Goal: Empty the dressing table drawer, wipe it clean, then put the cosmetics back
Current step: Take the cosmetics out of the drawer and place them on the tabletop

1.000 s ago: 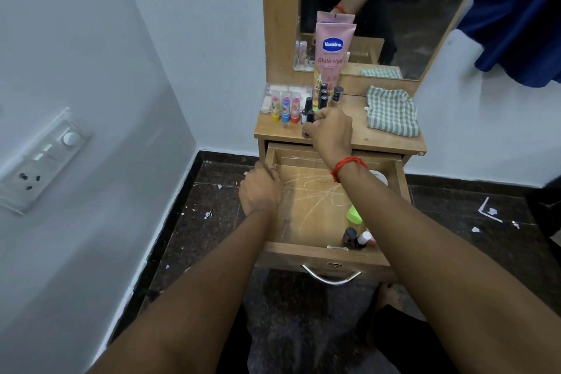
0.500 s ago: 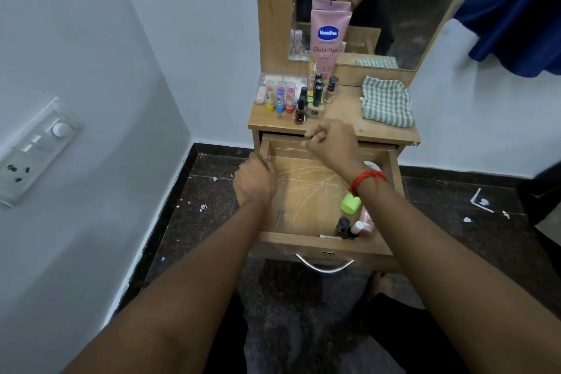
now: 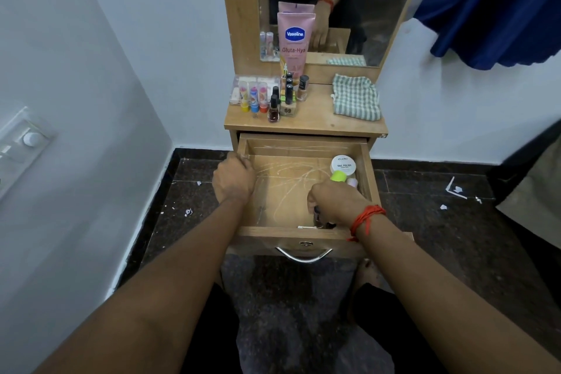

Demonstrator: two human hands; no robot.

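Note:
The wooden drawer [image 3: 274,233] is pulled open, its scratched bottom mostly bare. My left hand [image 3: 233,181] grips the drawer's left wall. My right hand [image 3: 337,202] is down in the front right corner, fingers curled round a small dark-capped bottle [image 3: 317,216]. Behind it lie a white nail polish jar [image 3: 343,163], a green-capped item [image 3: 338,176] and a pale pink item [image 3: 352,182]. On the table top stand a pink Vaseline tube [image 3: 293,42], three coloured lip balms [image 3: 253,97] and several nail polish bottles [image 3: 280,105].
A green checked cloth [image 3: 356,97] lies on the right of the table top [image 3: 315,121]. A mirror [image 3: 349,3] rises behind it. A wall with a switchboard [image 3: 24,143] is close on the left, and a blue curtain [image 3: 491,3] hangs at upper right. Scraps litter the dark floor.
My right hand left a nail polish bottle on the table top and came down into the drawer's front right corner, closing on a small bottle. My left hand stayed on the drawer's left wall.

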